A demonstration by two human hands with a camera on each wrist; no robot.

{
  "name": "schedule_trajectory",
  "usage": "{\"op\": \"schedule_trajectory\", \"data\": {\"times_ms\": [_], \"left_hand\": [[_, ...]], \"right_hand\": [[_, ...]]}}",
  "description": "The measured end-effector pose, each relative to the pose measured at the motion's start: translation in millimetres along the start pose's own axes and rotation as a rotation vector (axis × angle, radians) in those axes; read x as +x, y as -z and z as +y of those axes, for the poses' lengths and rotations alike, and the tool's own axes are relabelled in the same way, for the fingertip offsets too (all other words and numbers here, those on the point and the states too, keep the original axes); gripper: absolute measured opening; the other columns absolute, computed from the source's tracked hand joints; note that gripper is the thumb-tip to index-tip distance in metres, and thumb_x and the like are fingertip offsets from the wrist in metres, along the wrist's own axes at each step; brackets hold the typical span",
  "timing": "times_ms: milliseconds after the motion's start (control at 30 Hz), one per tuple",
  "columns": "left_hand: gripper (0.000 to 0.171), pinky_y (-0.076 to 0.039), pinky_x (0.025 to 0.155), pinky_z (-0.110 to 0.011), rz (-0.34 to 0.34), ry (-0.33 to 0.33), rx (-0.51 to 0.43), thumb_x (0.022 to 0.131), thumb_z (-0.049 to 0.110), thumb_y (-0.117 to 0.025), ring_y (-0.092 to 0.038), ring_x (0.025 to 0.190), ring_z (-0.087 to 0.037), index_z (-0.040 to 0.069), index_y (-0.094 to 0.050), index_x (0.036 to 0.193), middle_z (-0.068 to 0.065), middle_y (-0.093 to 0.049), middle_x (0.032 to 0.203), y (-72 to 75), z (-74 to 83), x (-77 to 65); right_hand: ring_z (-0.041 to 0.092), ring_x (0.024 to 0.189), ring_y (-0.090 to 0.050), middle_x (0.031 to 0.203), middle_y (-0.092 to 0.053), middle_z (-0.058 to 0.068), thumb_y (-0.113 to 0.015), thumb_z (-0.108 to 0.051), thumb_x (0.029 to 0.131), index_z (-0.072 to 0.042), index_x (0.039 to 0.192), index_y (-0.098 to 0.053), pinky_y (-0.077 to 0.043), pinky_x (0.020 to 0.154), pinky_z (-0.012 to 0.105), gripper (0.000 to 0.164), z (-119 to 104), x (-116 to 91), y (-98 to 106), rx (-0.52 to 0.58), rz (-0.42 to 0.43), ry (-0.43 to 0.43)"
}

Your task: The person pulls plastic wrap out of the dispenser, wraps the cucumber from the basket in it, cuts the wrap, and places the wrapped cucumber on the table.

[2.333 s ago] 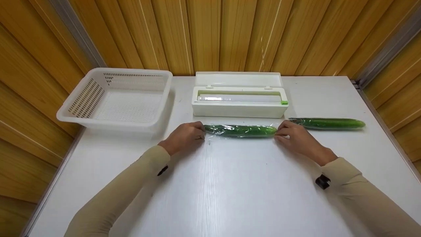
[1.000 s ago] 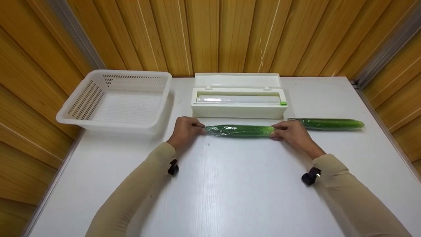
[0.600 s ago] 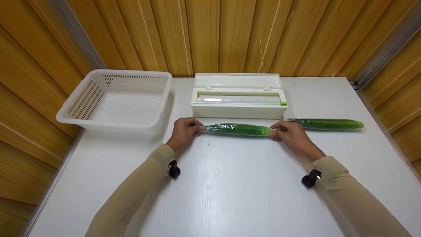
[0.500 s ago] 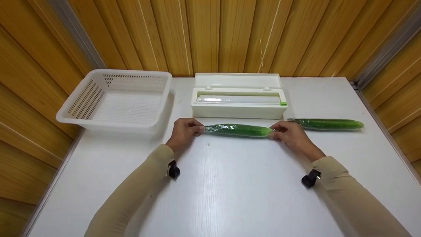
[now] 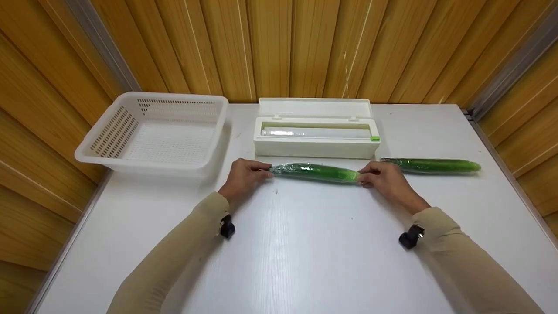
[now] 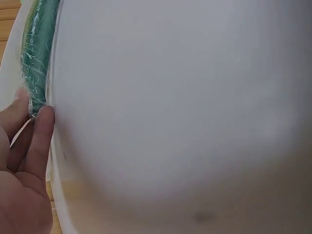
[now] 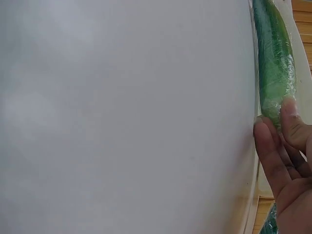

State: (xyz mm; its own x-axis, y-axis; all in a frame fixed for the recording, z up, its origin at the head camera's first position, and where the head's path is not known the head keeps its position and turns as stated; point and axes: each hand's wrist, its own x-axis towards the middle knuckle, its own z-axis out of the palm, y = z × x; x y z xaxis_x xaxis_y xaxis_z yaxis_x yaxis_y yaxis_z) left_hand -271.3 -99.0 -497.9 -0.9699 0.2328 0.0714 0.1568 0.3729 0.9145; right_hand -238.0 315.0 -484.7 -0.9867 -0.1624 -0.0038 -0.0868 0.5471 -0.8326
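Note:
A cucumber (image 5: 316, 172) wrapped in clear cling film lies crosswise between my two hands, in front of the film box. My left hand (image 5: 245, 178) pinches the film gathered at its left end between thumb and fingers. At the paler right end, my right hand (image 5: 389, 179) pinches the tip and its film. The left wrist view shows the film bunched and creased at the cucumber's end (image 6: 38, 73), by the thumb and fingertips. In the right wrist view the thumb presses on the wrapped tip of the cucumber (image 7: 275, 73), with fingers on its other side.
A white cling film dispenser (image 5: 317, 148) stands behind the cucumber with its lid up and a film roll inside. A second wrapped cucumber (image 5: 436, 165) lies on the right of the white table (image 5: 314, 261). At the left stands a white perforated basket (image 5: 168, 165).
Both hands have come slightly closer together and now pinch the cucumber's ends. The film looks tighter around it, and the cucumber has tilted, its right end a little nearer me.

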Motion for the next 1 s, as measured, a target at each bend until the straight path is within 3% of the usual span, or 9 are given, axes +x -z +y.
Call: {"op": "schedule_trajectory", "data": {"times_ms": [233, 367, 533, 633, 733, 1000], "left_hand": [[0.02, -0.057, 0.087, -0.035, 0.012, -0.073, 0.093, 0.086, -0.002, -0.086, -0.073, 0.094, -0.018, 0.007, -0.084, 0.104, -0.002, -0.08, 0.096, -0.2, -0.5, 1.4], [0.013, -0.058, 0.088, -0.037, 0.021, -0.126, 0.135, 0.089, 0.0, -0.084, -0.074, 0.093, -0.019, 0.004, -0.083, 0.1, -0.004, -0.08, 0.094, 1.0, -0.3, 2.0], [0.008, -0.06, 0.085, -0.035, 0.019, -0.163, 0.153, 0.092, 0.004, -0.081, -0.075, 0.091, -0.018, 0.003, -0.084, 0.099, -0.003, -0.081, 0.093, 2.5, 0.0, 0.3], [0.008, -0.061, 0.083, -0.034, 0.014, -0.183, 0.148, 0.094, 0.004, -0.08, -0.076, 0.09, -0.018, 0.002, -0.084, 0.1, -0.004, -0.081, 0.094, 2.4, 2.0, -1.4], [0.009, -0.061, 0.086, -0.037, 0.033, -0.218, 0.153, 0.093, 0.001, -0.081, -0.076, 0.094, -0.023, 0.001, -0.084, 0.101, -0.008, -0.081, 0.097, 1.3, 2.9, -1.7], [0.02, -0.06, 0.09, -0.037, 0.043, -0.222, 0.167, 0.091, -0.004, -0.081, -0.076, 0.102, -0.025, 0.0, -0.082, 0.111, -0.011, -0.08, 0.106, -0.5, 6.4, -2.3]], "right_hand": [[0.014, 0.085, -0.075, 0.098, -0.077, 0.017, -0.073, -0.001, 0.1, 0.008, 0.105, -0.079, -0.062, 0.076, 0.025, 0.012, 1.6, -0.1, -0.3, 0.016, 0.007, 0.047], [0.02, 0.094, -0.072, 0.103, -0.075, 0.013, -0.072, -0.008, 0.102, 0.004, 0.116, -0.079, -0.058, 0.081, 0.022, 0.02, 0.3, -1.6, 0.3, -0.133, 0.0, 0.13], [0.029, 0.108, -0.07, 0.116, -0.076, 0.013, -0.079, -0.012, 0.097, 0.002, 0.131, -0.073, -0.055, 0.091, 0.033, 0.037, -2.5, -4.1, 0.7, -0.261, -0.008, 0.171], [0.031, 0.108, -0.07, 0.114, -0.076, 0.013, -0.084, -0.012, 0.092, 0.0, 0.121, -0.076, -0.055, 0.093, 0.042, 0.032, -4.1, -4.2, -0.5, -0.269, -0.012, 0.143], [0.031, 0.108, -0.07, 0.11, -0.077, 0.011, -0.085, -0.01, 0.091, -0.003, 0.11, -0.079, -0.055, 0.094, 0.045, 0.021, -4.0, -4.0, -1.7, -0.271, 0.0, 0.143], [0.025, 0.098, -0.073, 0.101, -0.079, 0.01, -0.082, -0.002, 0.091, -0.003, 0.105, -0.083, -0.052, 0.082, 0.014, 0.013, 3.0, -2.6, -2.3, -0.198, 0.058, 0.205]]}}
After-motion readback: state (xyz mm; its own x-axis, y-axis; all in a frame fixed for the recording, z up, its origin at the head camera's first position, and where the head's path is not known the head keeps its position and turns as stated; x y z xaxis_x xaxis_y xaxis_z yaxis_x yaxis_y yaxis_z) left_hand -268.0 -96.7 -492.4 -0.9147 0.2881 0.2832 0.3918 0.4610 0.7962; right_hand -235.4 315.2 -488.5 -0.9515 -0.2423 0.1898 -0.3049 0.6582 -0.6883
